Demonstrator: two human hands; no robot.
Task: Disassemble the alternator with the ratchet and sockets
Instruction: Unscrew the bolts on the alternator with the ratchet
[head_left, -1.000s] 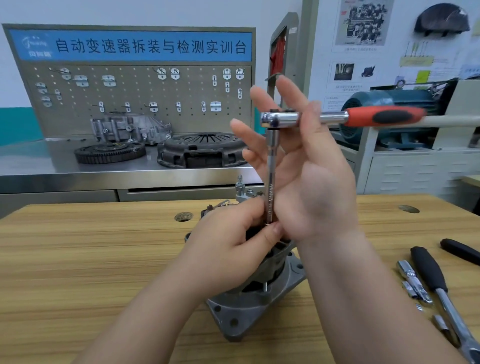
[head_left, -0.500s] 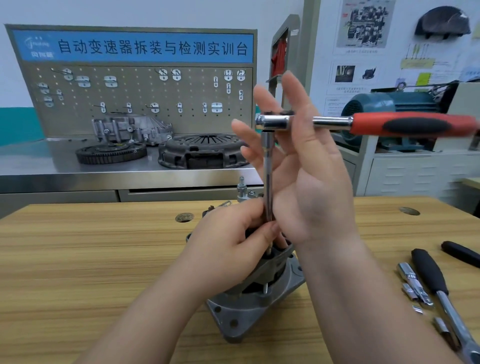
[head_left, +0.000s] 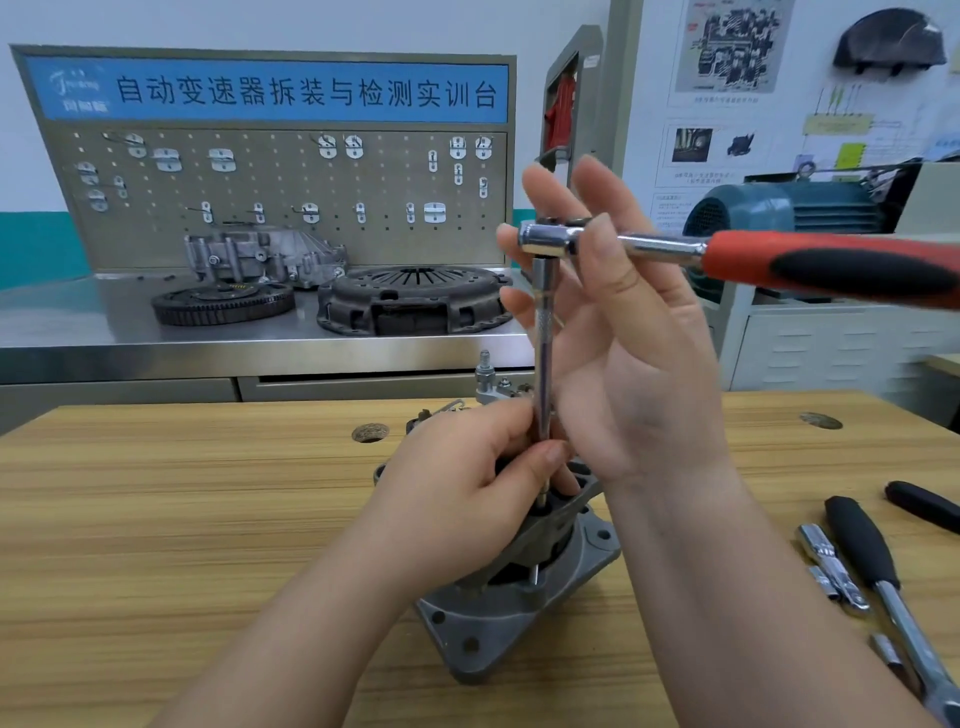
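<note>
One alternator (head_left: 519, 597) stands on the wooden table (head_left: 156, 519), so I count from it. Two hands are at it, a left hand (head_left: 467, 483) and a right hand (head_left: 634, 364). Straight above it are one red-handled ratchet (head_left: 831, 265) and one extension bar (head_left: 543, 353). To its right lie two black handles, the nearer black-handled tool (head_left: 862, 540) and the farther black handle (head_left: 922, 505), and at least three loose chrome sockets (head_left: 820, 543). Behind it are two tabletop holes, the left hole (head_left: 370, 432) and the right hole (head_left: 821, 420). Farther behind are one toothed flywheel (head_left: 223, 304), one clutch cover (head_left: 415, 301), one aluminium housing (head_left: 260, 254) and one teal motor (head_left: 779, 208).
</note>
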